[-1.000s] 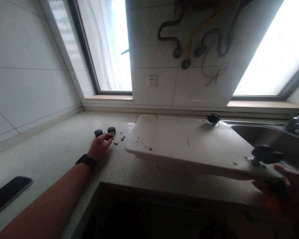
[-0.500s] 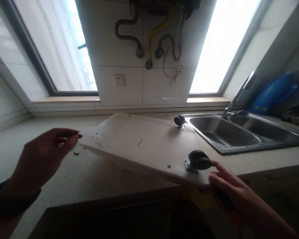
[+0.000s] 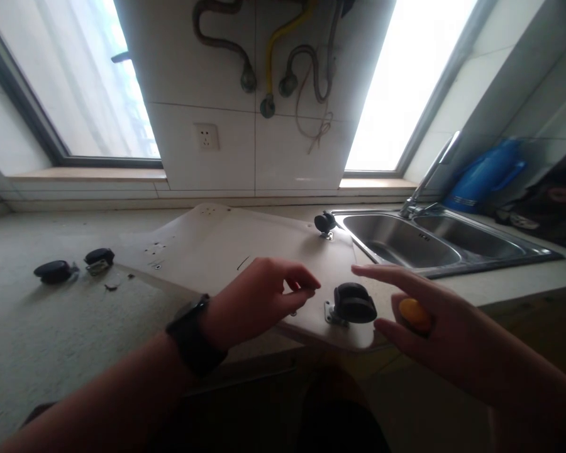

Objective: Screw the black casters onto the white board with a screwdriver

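Note:
My left hand is above the white board, thumb and forefinger pinched together; anything between them is too small to name. My right hand has its thumb and forefinger spread beside a black caster. Its other fingers curl round a tool with an orange end, apparently a screwdriver; its shaft is hidden. That caster stands wheel-up on a metal plate at the board's near right corner. A second caster sits at the far right corner. Screw holes show at the board's left end.
Two loose casters, one black caster and another, lie on the countertop at left. A steel sink with a faucet is at right, near a blue jug. Pipes run down the wall.
My left hand has moved right, from the board's left end to near the right caster. My right hand has lifted off the board's corner and opened its thumb and forefinger.

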`<state>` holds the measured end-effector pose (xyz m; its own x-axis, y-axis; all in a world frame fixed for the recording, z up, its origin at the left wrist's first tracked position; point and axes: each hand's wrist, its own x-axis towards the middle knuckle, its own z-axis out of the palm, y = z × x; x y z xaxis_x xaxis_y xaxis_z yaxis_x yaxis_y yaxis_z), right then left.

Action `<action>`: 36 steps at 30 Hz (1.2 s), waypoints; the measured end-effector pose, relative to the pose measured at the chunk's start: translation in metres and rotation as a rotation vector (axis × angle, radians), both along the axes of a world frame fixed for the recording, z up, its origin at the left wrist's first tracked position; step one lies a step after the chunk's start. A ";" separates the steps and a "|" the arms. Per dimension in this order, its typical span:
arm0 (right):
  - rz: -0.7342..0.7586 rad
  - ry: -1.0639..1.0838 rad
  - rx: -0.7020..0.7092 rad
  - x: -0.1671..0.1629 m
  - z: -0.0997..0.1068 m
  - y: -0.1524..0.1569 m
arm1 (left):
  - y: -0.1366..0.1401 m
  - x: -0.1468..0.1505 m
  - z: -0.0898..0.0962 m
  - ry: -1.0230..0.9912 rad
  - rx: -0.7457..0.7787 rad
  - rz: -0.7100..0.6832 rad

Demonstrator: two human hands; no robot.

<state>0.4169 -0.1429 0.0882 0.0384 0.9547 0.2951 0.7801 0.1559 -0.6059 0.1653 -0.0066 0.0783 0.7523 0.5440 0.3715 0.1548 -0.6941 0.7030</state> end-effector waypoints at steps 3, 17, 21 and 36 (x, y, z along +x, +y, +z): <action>0.046 -0.111 -0.056 -0.009 0.002 0.011 | 0.006 0.016 -0.005 0.025 -0.057 -0.040; 0.045 -0.132 -0.029 -0.002 -0.010 0.012 | 0.009 0.034 -0.015 0.079 0.210 -0.038; 0.049 -0.106 -0.031 -0.002 -0.013 0.011 | 0.008 0.033 -0.016 0.082 0.295 -0.043; 0.040 0.005 -0.135 -0.002 -0.013 0.013 | 0.008 0.023 -0.008 0.171 0.280 -0.184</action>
